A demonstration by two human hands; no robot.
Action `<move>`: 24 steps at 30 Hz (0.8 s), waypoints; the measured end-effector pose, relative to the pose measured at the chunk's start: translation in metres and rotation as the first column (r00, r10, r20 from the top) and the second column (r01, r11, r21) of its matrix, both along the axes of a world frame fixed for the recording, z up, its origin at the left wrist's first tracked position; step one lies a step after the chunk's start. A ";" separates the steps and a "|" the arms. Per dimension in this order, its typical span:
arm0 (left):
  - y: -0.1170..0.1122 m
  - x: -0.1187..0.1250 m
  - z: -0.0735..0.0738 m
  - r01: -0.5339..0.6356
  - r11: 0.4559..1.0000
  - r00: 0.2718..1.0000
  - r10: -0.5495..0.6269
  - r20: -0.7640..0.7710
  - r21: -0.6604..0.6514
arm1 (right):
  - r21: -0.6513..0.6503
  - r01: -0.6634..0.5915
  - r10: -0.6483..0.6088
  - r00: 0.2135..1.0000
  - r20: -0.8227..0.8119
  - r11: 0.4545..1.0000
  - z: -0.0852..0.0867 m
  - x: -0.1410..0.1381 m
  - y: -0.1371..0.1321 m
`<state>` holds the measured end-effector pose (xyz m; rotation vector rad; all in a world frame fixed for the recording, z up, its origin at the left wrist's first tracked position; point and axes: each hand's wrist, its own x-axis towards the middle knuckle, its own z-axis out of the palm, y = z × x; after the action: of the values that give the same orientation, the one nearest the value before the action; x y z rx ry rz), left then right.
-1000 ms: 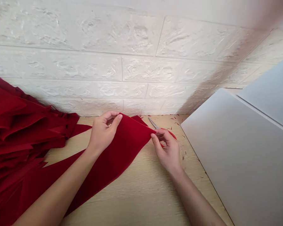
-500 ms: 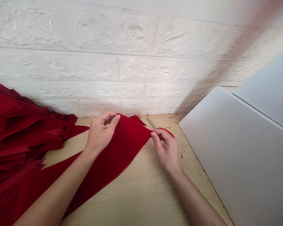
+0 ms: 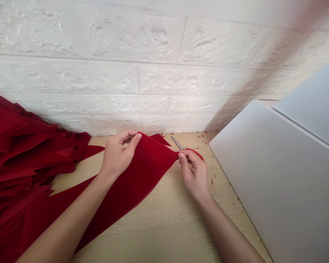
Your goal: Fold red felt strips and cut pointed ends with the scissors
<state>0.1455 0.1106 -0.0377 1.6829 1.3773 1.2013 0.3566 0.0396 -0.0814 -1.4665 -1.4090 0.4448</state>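
A long strip of dark red velvet cloth (image 3: 131,179) lies across the wooden table (image 3: 167,219), running from the lower left up to the middle. My left hand (image 3: 117,155) pinches its far corner between thumb and fingers. My right hand (image 3: 193,171) pinches the near right corner of the same end, so the cloth edge is stretched between the two hands. Just behind my right hand lies a pair of scissors (image 3: 181,146) with red handles, its blades pointing to the back wall.
A heap of folded red cloth pieces (image 3: 19,153) fills the left side. A large white board (image 3: 279,182) covers the right of the table, with a second white sheet (image 3: 318,106) behind it. Small red scraps (image 3: 212,179) dot the wood. A white brick wall stands at the back.
Both hands have kept their grip on the cloth end. My right hand has shifted slightly along the corner; the view has barely moved.
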 end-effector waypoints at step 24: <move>0.002 0.003 -0.013 0.055 0.978 0.997 -0.042 0.069 -0.201 | -0.129 -0.149 0.088 0.918 -0.386 0.980 -0.001 -0.006 0.007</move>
<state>0.1488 0.1126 -0.0507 1.5140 1.3628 1.0413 0.3502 0.0469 -0.0827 -1.3313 -1.1733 0.8851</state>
